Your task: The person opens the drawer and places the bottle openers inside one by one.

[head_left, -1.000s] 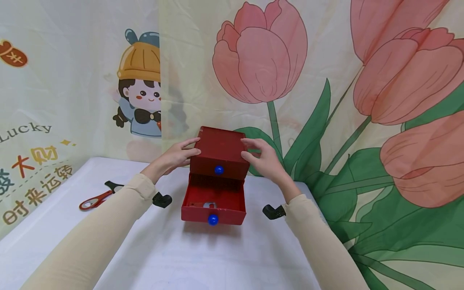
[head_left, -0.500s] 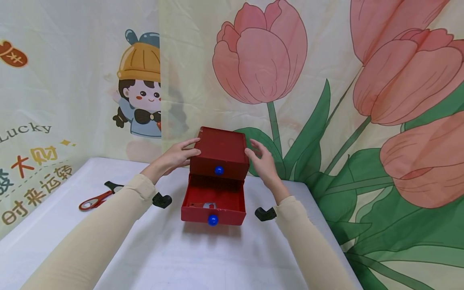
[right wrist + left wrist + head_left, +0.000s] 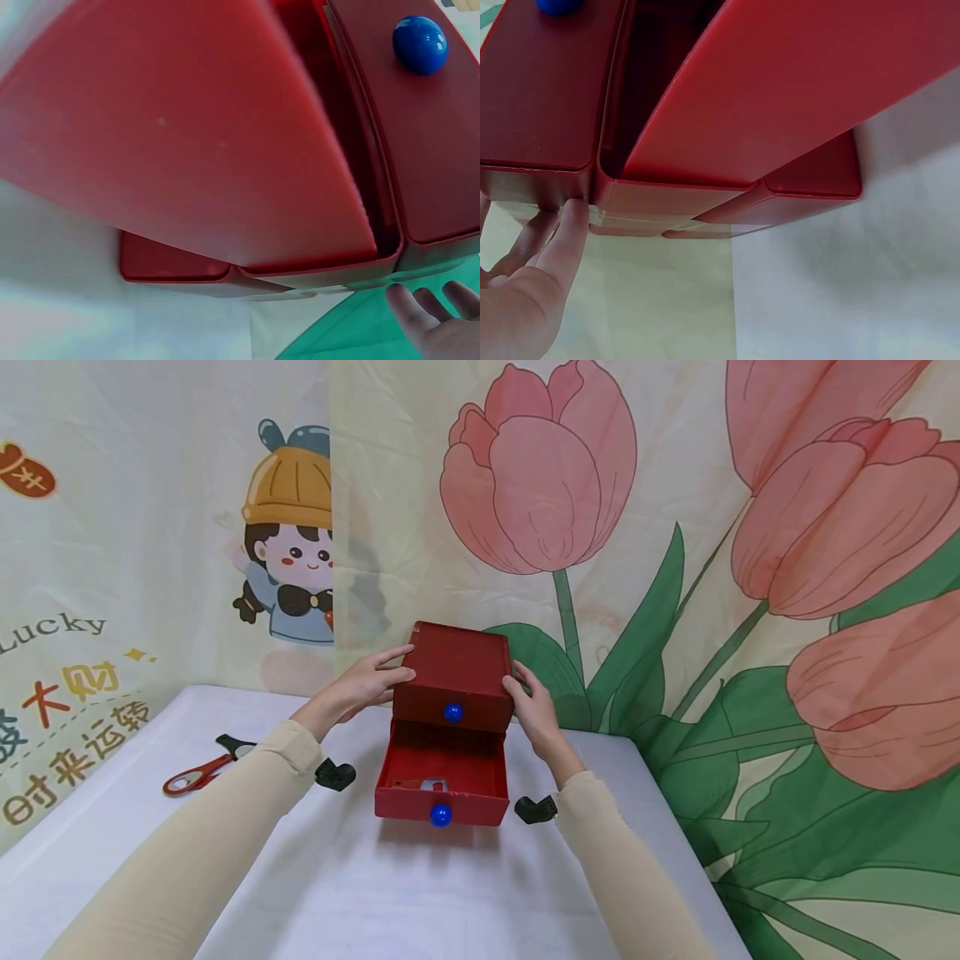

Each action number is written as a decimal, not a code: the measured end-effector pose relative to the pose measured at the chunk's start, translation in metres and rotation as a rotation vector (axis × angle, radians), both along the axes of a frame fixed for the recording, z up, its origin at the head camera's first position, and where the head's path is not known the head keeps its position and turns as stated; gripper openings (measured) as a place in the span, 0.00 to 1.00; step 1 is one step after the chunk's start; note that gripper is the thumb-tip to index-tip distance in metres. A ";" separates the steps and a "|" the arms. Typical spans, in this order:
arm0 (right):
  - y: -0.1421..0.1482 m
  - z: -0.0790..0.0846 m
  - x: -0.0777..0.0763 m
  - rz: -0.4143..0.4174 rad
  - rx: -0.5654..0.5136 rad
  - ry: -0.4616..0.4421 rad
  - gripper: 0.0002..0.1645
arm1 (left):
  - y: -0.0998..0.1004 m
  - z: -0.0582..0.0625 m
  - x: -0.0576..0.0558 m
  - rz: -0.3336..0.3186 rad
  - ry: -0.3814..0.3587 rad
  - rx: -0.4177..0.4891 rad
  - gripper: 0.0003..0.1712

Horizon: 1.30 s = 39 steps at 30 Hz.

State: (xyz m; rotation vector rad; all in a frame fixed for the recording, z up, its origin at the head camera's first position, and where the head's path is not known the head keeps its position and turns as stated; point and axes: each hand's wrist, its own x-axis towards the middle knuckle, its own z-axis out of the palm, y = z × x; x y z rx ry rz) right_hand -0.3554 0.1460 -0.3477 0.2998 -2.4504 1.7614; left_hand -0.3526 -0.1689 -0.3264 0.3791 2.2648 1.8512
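Note:
A dark red small drawer cabinet (image 3: 457, 660) with blue knobs stands on the white table. One drawer (image 3: 480, 811) below the top one is pulled far out. A small silver and brown item (image 3: 432, 785), too small to identify, lies inside it near the front. My left hand (image 3: 358, 685) rests its fingertips on the cabinet's upper left side, fingers fairly straight. On the opposite side, my right hand (image 3: 536, 706) has its thumb and fingers along the upper right edge. In the right wrist view its fingertips (image 3: 405, 304) are close to the side wall; contact is unclear there.
To the left lies a red and black tool (image 3: 202, 772) with an oval loop, partly behind the left sleeve (image 3: 225, 827). Black wrist devices (image 3: 335, 774) sit by both cuffs. A printed cloth (image 3: 405, 485) hangs behind the table (image 3: 420, 902).
My right hand has come off the cabinet's top right edge, shifted down and slightly left, and now lies along the right side. The left hand, cabinet and drawer have stayed put.

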 end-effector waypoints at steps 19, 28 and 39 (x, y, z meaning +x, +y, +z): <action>-0.001 -0.001 0.000 0.078 -0.072 -0.032 0.37 | -0.007 0.002 -0.001 -0.044 0.058 -0.102 0.46; -0.003 -0.004 0.000 0.075 -0.083 -0.038 0.37 | -0.046 0.001 0.011 0.001 0.153 -0.291 0.49; -0.001 0.000 0.002 0.092 -0.079 -0.035 0.38 | -0.117 -0.010 0.053 0.064 0.371 -0.643 0.43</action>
